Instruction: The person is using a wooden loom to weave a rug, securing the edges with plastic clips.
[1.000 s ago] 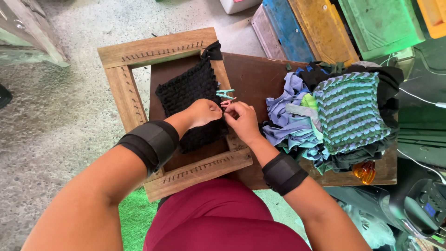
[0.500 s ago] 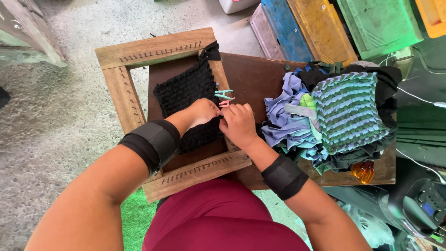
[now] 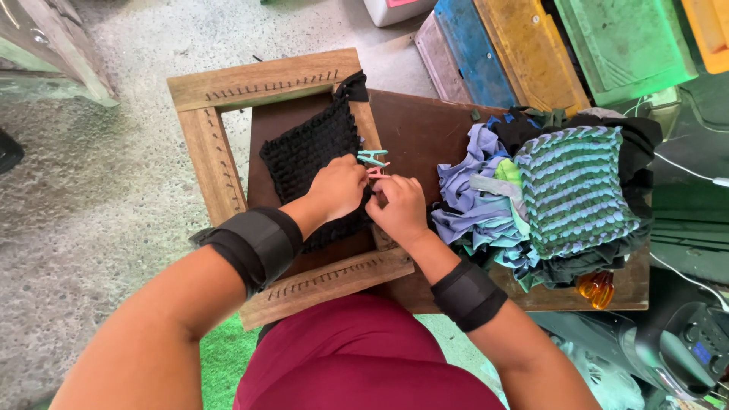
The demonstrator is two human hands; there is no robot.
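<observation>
A square wooden loom frame (image 3: 216, 156) with rows of nails lies on a brown board (image 3: 425, 137). A black woven mat (image 3: 307, 148) is stretched in the frame's right half. My left hand (image 3: 338, 188) rests on the mat near the frame's right rail. My right hand (image 3: 399, 209) is beside it, fingers pinched at that rail. A small teal and pink clip-like tool (image 3: 372, 161) sits at my fingertips; which hand holds it is unclear. Both wrists wear black bands.
A pile of blue, purple and black fabric strips (image 3: 471, 205) lies right of the frame, with a finished green-and-blue striped woven mat (image 3: 573, 190) on top. Orange-handled scissors (image 3: 596, 288) poke out below. Coloured crates (image 3: 531, 45) stand behind. Concrete floor (image 3: 91, 197) on the left.
Both hands have stayed at the frame's right rail, with only small finger shifts. The view has moved slightly.
</observation>
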